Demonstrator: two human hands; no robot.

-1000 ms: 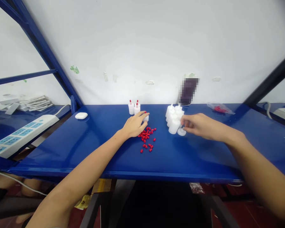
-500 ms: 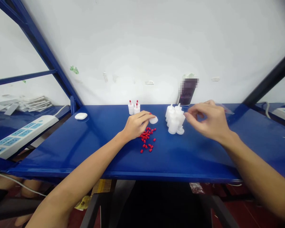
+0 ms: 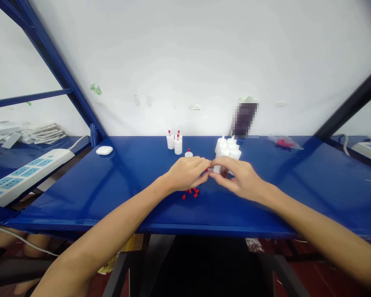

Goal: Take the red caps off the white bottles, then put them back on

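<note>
My left hand [image 3: 190,173] and my right hand [image 3: 236,175] meet fingertip to fingertip over the table. In the right fingers lies a small white squeeze bottle [image 3: 217,169], on its side with its nozzle pointing left. The left fingertips pinch a red cap [image 3: 207,169] at that nozzle; how far it sits on the tip I cannot tell. Below the left hand, loose red caps [image 3: 195,192] are scattered, partly covered by it. A red-capped bottle [image 3: 188,154] stands just behind that hand. Uncapped white bottles [image 3: 228,147] cluster behind my right hand.
Three red-capped bottles [image 3: 178,145] stand farther back on the blue table [image 3: 126,198]. A clear bag with red pieces [image 3: 285,142] lies back right. A phone [image 3: 245,119] leans on the wall. A white case [image 3: 104,150] and a power strip [image 3: 31,173] are left.
My left hand has left the white bottle, which now stands red-capped, and moved right to a red cap. My right hand has come left and inward with a white bottle in it.
</note>
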